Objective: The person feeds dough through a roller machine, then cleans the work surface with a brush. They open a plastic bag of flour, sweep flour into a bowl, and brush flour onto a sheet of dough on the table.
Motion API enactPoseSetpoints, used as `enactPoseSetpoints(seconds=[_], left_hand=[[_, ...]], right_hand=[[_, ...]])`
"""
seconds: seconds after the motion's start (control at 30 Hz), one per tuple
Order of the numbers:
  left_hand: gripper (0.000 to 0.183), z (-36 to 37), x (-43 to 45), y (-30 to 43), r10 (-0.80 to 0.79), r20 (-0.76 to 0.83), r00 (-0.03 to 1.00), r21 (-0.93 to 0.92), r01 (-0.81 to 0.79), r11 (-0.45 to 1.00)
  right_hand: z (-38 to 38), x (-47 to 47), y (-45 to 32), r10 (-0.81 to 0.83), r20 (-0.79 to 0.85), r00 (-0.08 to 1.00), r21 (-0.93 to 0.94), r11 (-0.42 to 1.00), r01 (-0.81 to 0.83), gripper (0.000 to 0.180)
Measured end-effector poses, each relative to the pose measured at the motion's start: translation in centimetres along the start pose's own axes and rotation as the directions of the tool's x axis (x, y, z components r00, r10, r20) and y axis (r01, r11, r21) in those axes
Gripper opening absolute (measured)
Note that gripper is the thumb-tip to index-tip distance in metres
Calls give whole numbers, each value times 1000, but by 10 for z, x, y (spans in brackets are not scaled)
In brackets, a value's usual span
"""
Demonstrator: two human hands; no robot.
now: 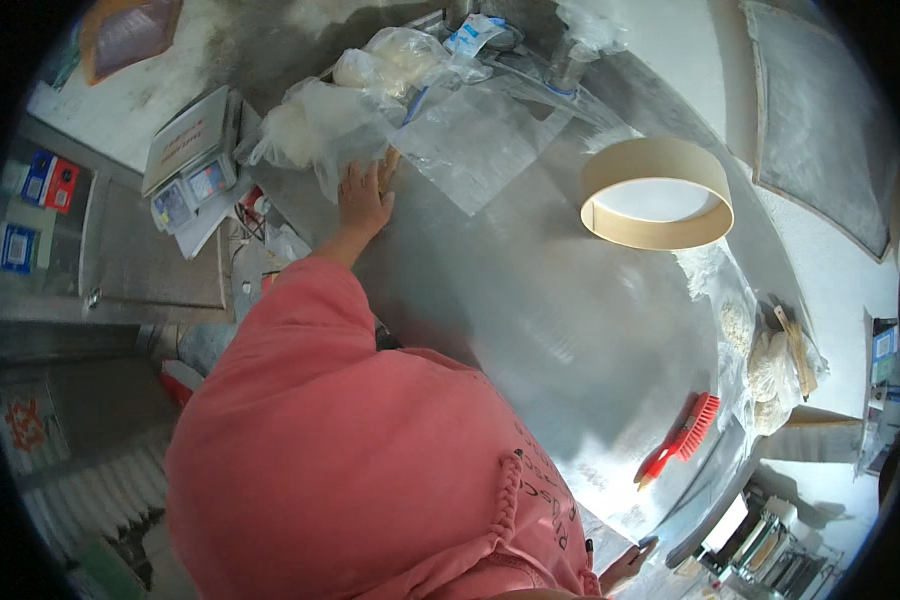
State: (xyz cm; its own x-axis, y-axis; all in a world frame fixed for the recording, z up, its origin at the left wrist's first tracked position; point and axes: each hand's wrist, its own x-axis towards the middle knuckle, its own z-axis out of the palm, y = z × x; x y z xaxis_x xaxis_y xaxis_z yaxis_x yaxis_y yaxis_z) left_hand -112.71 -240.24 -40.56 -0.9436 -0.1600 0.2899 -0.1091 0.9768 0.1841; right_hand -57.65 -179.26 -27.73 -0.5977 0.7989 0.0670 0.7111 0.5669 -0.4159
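Observation:
My left hand point(364, 199) reaches over the far left part of the metal worktable point(450, 277). Its fingers lie by a brown wooden piece point(388, 169), at the edge of a clear plastic bag point(304, 124) with pale contents. Whether the fingers grip the wood cannot be told. Beside them a flat clear zip bag point(480, 139) is spread on the metal. My right hand point(625, 568) is partly in view at the bottom, by the table's near edge; its grip is hidden. Nearest to it lies a red bristle brush point(682, 439).
A round wooden-rimmed sieve point(656, 199) stands at the back right. White flour point(697, 266) and bagged pale food point(769, 367) line the right edge, beside a straw-coloured brush point(799, 352). At left are a weighing scale point(195, 157) and a cabinet door point(157, 240).

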Motion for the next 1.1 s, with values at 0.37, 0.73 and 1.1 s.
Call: enactPoseSetpoints(seconds=[0.37, 0.73, 1.1], left_hand=[[65, -28, 94, -88, -2, -68, 998, 152, 12, 988], [40, 5, 144, -140, 436, 281, 855, 153, -488, 859], [30, 7, 130, -103, 383, -229, 895, -230, -432, 872]], right_hand=[[159, -106, -332, -380, 474, 795, 209, 925, 317, 40], [360, -83, -565, -266, 611, 746, 153, 964, 218, 68], [330, -100, -553, -657, 504, 561, 508, 751, 422, 45]])
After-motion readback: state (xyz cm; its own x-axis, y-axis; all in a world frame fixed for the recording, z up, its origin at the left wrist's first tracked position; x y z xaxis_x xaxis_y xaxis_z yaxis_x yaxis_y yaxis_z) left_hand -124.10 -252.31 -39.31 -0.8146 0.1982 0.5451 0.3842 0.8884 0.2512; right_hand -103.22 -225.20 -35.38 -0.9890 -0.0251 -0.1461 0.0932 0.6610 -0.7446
